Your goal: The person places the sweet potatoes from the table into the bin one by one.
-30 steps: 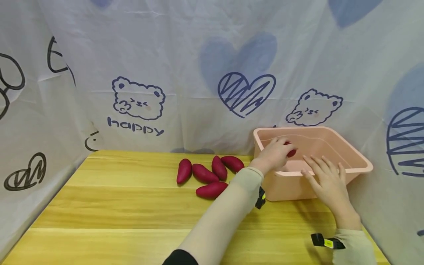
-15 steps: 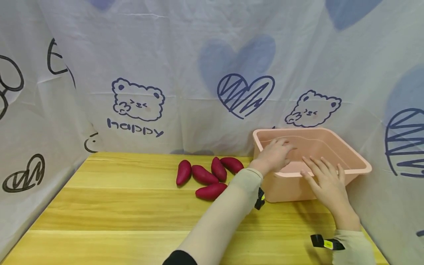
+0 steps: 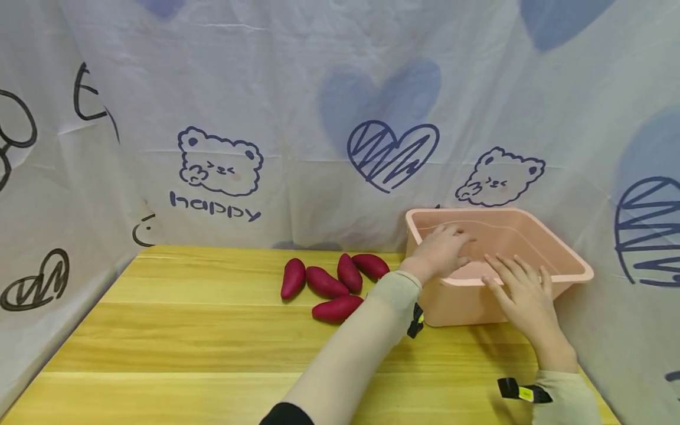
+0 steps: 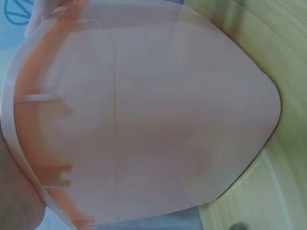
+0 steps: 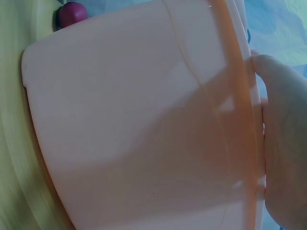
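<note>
A pink plastic bin (image 3: 467, 304) stands at the right rear of the table. My left hand (image 3: 441, 251) reaches over its left rim, fingers spread above the inside, and no object shows in it. My right hand (image 3: 523, 295) rests on the bin's front rim, its fingers extended inward. The left wrist view is mostly filled by the bin's outer wall (image 4: 153, 115). To the left of the bin, several dark red sweet potatoes (image 3: 326, 283) lie in a cluster, one partly behind my left forearm. The bin's floor is mostly hidden.
The light wooden table (image 3: 175, 336) extends to the left and front. Behind it hangs a white printed cloth (image 3: 297, 189), with further cloth at both sides. The bin stands close to the back and right cloth. A sweet potato (image 5: 72, 13) shows beside the bin in the right wrist view.
One second ago my left hand held a sweet potato inside the bin; its fingers have since let go and it is out of sight. My right hand has stayed on the rim.
</note>
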A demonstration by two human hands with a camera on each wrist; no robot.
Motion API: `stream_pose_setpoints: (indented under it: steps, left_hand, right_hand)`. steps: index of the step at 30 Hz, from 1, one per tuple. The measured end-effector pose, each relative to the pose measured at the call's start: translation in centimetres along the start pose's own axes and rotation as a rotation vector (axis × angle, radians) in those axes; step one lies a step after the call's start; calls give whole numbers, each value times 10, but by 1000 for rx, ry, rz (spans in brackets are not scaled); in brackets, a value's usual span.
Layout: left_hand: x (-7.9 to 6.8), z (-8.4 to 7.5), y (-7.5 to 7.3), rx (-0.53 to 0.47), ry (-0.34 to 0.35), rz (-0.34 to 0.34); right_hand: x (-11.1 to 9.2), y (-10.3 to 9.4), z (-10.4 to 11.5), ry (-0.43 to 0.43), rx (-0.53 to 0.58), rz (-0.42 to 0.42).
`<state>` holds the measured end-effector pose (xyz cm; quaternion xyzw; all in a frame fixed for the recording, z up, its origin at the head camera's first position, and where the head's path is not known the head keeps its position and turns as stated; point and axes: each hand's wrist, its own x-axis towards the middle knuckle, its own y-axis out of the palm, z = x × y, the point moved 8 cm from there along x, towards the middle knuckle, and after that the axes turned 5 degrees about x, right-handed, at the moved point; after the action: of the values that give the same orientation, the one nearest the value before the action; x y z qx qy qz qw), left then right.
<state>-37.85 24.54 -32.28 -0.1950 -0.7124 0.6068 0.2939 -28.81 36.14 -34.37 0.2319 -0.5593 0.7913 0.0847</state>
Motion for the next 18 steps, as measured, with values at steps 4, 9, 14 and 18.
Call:
stream_pose_setpoints:
  steps: [4, 9, 14, 18]
  left_hand:
    - [0, -2, -1, 21, 5, -14]
    - [-1, -4, -8, 72, 25, -116]
    - [-10, 2, -15, 55, -13, -209]
    - [-20, 8, -19, 53, -45, -266]
  right_hand:
    - [-1, 1, -2, 0, 2, -2]
    - [-1, -1, -3, -6, -14, -4]
    - [0, -1, -3, -10, -40, 4]
    - [1, -1, -1, -21, -52, 5]
